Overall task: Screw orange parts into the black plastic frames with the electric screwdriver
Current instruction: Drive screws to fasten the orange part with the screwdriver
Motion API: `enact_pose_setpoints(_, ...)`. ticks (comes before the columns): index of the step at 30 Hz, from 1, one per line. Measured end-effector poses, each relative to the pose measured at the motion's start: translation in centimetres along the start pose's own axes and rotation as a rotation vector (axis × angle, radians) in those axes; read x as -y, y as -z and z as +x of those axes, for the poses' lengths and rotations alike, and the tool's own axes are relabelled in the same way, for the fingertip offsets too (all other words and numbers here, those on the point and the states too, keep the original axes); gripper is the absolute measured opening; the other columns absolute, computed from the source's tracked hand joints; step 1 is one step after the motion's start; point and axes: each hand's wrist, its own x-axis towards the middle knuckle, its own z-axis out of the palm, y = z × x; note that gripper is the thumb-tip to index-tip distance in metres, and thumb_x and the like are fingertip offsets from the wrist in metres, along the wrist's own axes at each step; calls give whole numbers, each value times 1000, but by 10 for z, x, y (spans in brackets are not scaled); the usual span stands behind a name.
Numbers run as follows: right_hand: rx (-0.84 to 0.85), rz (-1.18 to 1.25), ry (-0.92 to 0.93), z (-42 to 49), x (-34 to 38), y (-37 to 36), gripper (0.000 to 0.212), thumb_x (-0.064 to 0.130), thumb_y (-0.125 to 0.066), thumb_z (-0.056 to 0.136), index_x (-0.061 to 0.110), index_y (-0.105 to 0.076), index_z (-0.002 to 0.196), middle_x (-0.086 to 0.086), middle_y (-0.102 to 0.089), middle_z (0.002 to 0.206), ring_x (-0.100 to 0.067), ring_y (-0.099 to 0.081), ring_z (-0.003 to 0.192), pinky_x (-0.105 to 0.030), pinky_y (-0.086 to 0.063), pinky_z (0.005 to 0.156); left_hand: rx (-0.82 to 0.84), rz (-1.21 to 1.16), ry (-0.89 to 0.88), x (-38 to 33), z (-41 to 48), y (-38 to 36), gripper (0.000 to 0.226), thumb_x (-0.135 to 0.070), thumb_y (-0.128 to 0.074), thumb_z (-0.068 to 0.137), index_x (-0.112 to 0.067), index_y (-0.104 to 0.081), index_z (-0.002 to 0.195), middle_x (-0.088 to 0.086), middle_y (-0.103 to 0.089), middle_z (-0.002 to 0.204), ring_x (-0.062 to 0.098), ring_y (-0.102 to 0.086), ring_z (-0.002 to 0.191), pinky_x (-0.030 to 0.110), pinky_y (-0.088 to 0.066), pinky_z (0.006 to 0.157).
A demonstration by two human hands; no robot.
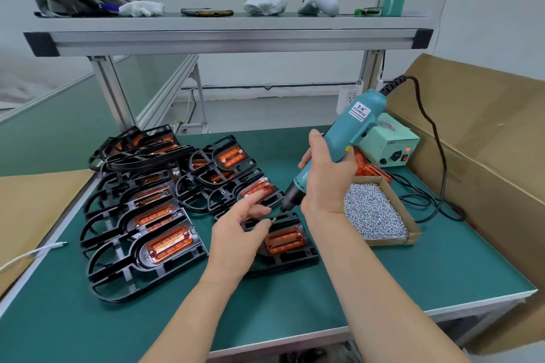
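Head view, station: green table (398,274) with one black frame (298,261) in front of the person and a pile of frames (138,233) to its left.
Frame in work: lies flat on the table with an orange part (284,240) seated in its window.
Right hand: the right hand (327,186) is wrapped fully around the lower body of the electric screwdriver (349,127). The tool is tilted, with its bit (279,211) down at the far edge of the frame.
Left hand: the left hand (233,239) lies over the near-left part of the frame, fingers loosely spread. Thumb and fingertips sit just beside the bit tip; whether they pinch a screw cannot be told.
Done: every frame in the pile that shows its window already carries an orange part. Screw heads (240,151) are visible on a few at the back.
Left to do: judged mid-batch. The frame in work is being fastened, and loose orange parts (373,171) behind the right hand have yet to be fitted.
Supply: tray of screws (373,215) just right of the right hand, well filled.
Hidden: the left part of the frame in work is under the left hand. The bit tip and any screw there are too small to resolve, so the number of screws already driven cannot be read.
Cut off: lower frames in the pile are covered by upper ones, so their count and fastening cannot be checked.
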Motion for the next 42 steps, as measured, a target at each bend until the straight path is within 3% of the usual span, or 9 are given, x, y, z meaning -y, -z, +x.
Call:
enact_pose_setpoints(4,89,-67,1,-3,-8,-2,20,20,-72,86,16,-53,86,4,-52,53,-11,-48,44,-18,-43,49,-96,274,-112,20,-12,23,49,-28,-74,84,-34,-59,131,-22,-62,114,2,-52,115,37,-41,106)
enact_pose_setpoints(8,195,-186,45,-9,-17,-5,25,33,-74,80,16,-56,82,-6,-54,61,-20,-51,53,-35,-47,55,41,528,-139,40,-27,30,95,-72,-65,67,-31,-38,148,-20,-36,129,8,-32,127,30,-25,111)
enact_pose_setpoints(13,342,-271,65,-20,-26,-10,38,38,-74,80,6,-56,85,-25,-53,71,-38,-49,59,-54,-50,60,150,706,-181,45,-28,25,119,-92,-53,56,-34,-18,155,-10,-28,145,13,-24,135,31,-19,114)
enact_pose_setpoints(15,394,-299,75,-22,-28,-12,36,38,-75,81,7,-57,85,-24,-55,72,-43,-51,62,-54,-50,60,158,738,-170,46,-27,25,122,-93,-51,56,-32,-15,156,-7,-27,147,15,-26,134,32,-20,114)
enact_pose_setpoints(19,475,-358,83,-25,-31,-16,31,39,-74,83,12,-58,82,-11,-57,65,-27,-52,59,-47,-52,59,167,687,-153,49,-27,24,124,-90,-54,56,-31,-9,156,-8,-25,149,15,-25,135,34,-23,115)
enact_pose_setpoints(22,521,-352,80,-28,-33,-17,28,40,-73,81,17,-58,79,-2,-55,62,-18,-52,54,-32,-48,53,164,678,-168,51,-26,23,128,-89,-57,56,-30,-2,156,-8,-26,149,14,-27,134,34,-25,116)
enact_pose_setpoints(27,567,-371,82,-30,-37,-18,28,41,-74,81,19,-58,80,3,-56,63,-17,-53,58,-35,-50,57,166,672,-186,54,-25,23,128,-90,-56,57,-32,3,155,-8,-28,148,12,-27,133,35,-26,116)
enact_pose_setpoints(36,601,-404,126,-36,-36,-23,18,40,-73,82,38,-57,73,12,-55,62,-9,-51,57,-23,-45,56,178,620,-180,57,-25,23,128,-87,-60,58,-32,4,155,-11,-23,148,10,-25,136,24,-22,115)
enact_pose_setpoints(42,663,-437,144,-38,-37,-24,18,36,-73,85,34,-57,79,14,-54,66,-6,-51,61,-18,-44,57,181,604,-160,56,-24,23,129,-85,-63,59,-32,5,155,-10,-22,151,10,-23,139,25,-22,116)
